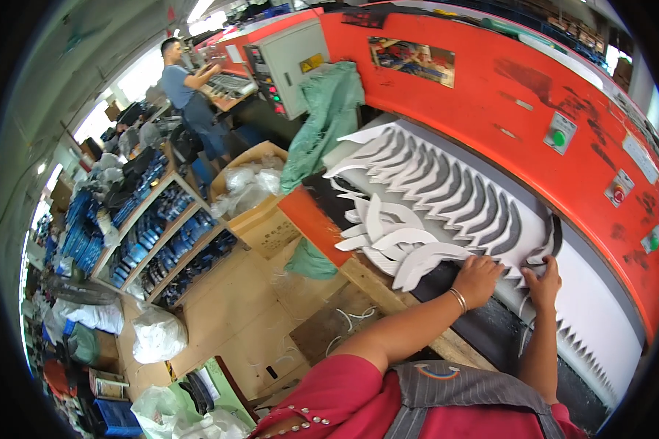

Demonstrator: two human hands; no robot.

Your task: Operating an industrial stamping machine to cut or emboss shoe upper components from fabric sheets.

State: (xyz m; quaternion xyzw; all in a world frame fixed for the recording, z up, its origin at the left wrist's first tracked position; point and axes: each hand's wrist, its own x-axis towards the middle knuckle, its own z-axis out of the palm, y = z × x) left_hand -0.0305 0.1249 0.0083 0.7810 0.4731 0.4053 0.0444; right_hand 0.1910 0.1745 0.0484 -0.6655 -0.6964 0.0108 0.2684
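Observation:
My left hand reaches over the front edge of a white sheet, beside the tip of a white curved piece. Its fingers are curled down, and what lies under them is hidden. Close by on the right, my right hand pinches the near end of a dark curved piece with a pale edge. Crescent-shaped gaps with dark grey inside run in a row across the sheet to the left of it. A loose pile of white curved pieces lies left of my left hand.
A red machine with push buttons stands behind the sheet. A wooden rail edges the work surface. Green cloth hangs beside a grey control box. Left are a carton of clear plastic, loaded shelves and another person.

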